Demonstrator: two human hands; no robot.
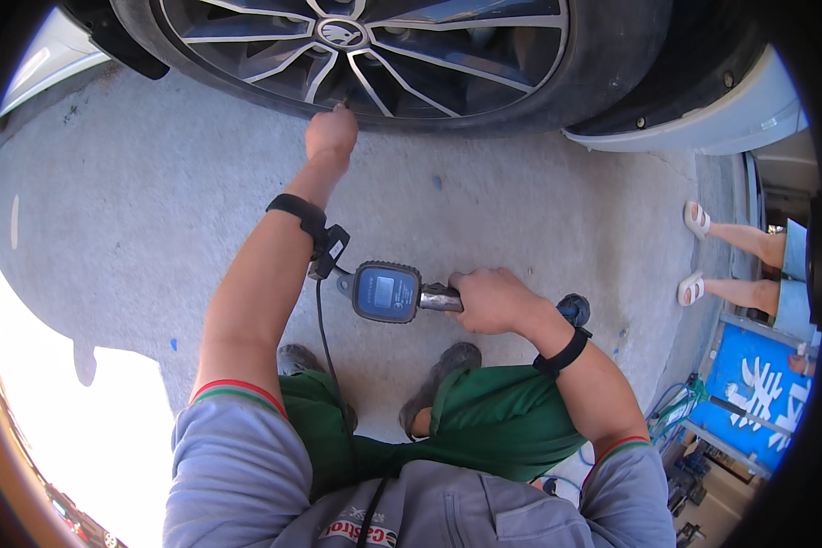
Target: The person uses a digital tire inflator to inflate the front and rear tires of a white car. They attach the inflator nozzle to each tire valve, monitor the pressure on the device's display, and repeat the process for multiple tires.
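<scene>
My right hand (pixel 495 300) wraps round the metal handle of a tyre inflator gauge (pixel 386 291). Its square head, with a black rim, blue face and small grey display, points left and faces up. My left hand (pixel 331 135) reaches forward to the lower edge of a car wheel (pixel 447 57). Its fingers are closed at the rim, where spokes meet the black tyre (pixel 274 102); a small tip shows at the fingertips, but what they pinch is hidden. A dark hose or cable (pixel 322 329) runs down from near my left wrist toward my body.
A white car body panel (pixel 703 132) curves beside the wheel at right. Another person's legs (pixel 749 239) in white sandals are at the far right, above a blue sign board (pixel 749 393). Tangled hoses (pixel 674 406) lie beside the board. My shoes (pixel 440 379) stand on concrete floor (pixel 173 219).
</scene>
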